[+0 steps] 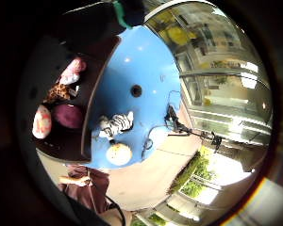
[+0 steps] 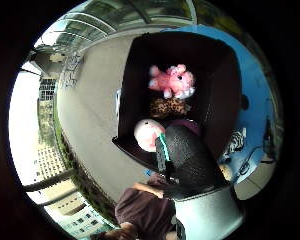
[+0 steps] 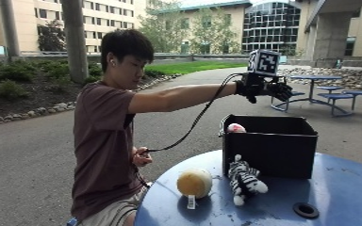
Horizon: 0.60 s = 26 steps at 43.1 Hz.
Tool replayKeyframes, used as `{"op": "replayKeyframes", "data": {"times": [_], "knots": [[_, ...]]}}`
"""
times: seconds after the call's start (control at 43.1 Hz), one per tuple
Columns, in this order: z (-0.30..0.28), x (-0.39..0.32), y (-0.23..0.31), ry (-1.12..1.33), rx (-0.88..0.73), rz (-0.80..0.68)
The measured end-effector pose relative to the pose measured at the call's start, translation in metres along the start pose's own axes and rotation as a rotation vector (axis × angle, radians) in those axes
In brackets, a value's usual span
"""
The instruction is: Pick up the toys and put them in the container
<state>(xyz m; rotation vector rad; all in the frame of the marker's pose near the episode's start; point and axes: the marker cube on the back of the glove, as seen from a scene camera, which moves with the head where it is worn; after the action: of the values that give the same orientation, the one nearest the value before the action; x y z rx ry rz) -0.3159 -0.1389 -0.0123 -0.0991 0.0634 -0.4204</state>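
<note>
The gloved hand (image 3: 264,89) hovers above the black box (image 3: 269,146), fingers spread, holding nothing. Several toys (image 2: 171,81) already lie inside. A zebra (image 3: 245,179) and a round yellow toy (image 3: 194,183) remain on the blue surface (image 3: 332,188), just beside the box.

Outdoors, daylight; paved path (image 3: 30,155); lawn (image 3: 193,67); bldgs (image 3: 37,21) behind; blue picnic table (image 3: 322,78) w/ benches.
</note>
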Motion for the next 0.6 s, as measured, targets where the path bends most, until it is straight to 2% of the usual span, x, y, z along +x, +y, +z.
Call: {"op": "replayKeyframes", "data": {"times": [0.232, 0.441, 0.604], "knots": [[-0.003, 0.094, 0.057, -0.009, 0.004, 0.016], [0.003, 0.173, 0.094, -0.07, 0.012, 0.208], [0.034, 0.201, 0.103, -0.067, -0.034, 0.091]]}}
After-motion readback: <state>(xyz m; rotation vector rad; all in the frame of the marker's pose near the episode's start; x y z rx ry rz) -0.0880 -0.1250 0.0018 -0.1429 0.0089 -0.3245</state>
